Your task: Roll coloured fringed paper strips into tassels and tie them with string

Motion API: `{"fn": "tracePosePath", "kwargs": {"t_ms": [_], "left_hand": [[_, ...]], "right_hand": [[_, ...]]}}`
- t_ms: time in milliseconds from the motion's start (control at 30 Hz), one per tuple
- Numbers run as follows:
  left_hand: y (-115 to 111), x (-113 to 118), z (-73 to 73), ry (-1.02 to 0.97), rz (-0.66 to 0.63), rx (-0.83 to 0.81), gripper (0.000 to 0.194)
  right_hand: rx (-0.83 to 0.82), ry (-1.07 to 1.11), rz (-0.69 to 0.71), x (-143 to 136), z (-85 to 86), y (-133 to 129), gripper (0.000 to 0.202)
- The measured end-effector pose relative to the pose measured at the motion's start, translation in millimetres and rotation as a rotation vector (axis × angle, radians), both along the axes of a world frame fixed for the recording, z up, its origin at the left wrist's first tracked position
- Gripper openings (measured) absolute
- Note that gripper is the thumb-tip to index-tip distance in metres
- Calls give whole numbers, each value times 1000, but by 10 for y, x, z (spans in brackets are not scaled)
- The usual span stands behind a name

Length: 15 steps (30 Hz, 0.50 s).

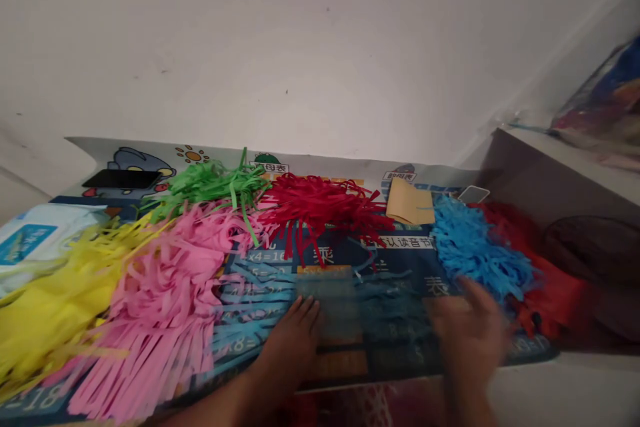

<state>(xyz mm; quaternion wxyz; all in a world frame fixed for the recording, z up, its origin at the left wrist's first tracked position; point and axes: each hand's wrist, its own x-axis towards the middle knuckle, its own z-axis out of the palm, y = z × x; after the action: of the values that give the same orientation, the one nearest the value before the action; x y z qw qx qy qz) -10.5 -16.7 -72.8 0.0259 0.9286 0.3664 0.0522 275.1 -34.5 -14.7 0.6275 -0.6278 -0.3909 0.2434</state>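
Note:
A light blue sheet with fringed strips [250,310] lies spread on the printed mat, its strips running out to the left and right. My left hand [297,327] rests on the sheet's left part, fingers spread and pointing away from me. To the right of the sheet, my right hand [470,323] is raised and smeared by motion, near the blue fringed bundle [483,247]; whether it holds anything cannot be made out. The middle of the light blue sheet looks blurred.
Yellow [55,297], pink [170,273], green [215,183] and red fringe [320,207] lie left and behind. A phone [121,179], a wipes pack [35,240] and a tan paper piece [410,203] are around. A grey box [565,180] stands right.

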Motion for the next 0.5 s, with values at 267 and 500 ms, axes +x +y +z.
{"fn": "tracePosePath", "kwargs": {"t_ms": [267, 500], "left_hand": [[70, -233, 86, -284, 58, -33, 31], [132, -321, 271, -299, 83, 10, 34]], "right_hand": [[96, -958, 857, -646, -468, 189, 30], [51, -1027, 847, -543, -267, 234, 24]]}}
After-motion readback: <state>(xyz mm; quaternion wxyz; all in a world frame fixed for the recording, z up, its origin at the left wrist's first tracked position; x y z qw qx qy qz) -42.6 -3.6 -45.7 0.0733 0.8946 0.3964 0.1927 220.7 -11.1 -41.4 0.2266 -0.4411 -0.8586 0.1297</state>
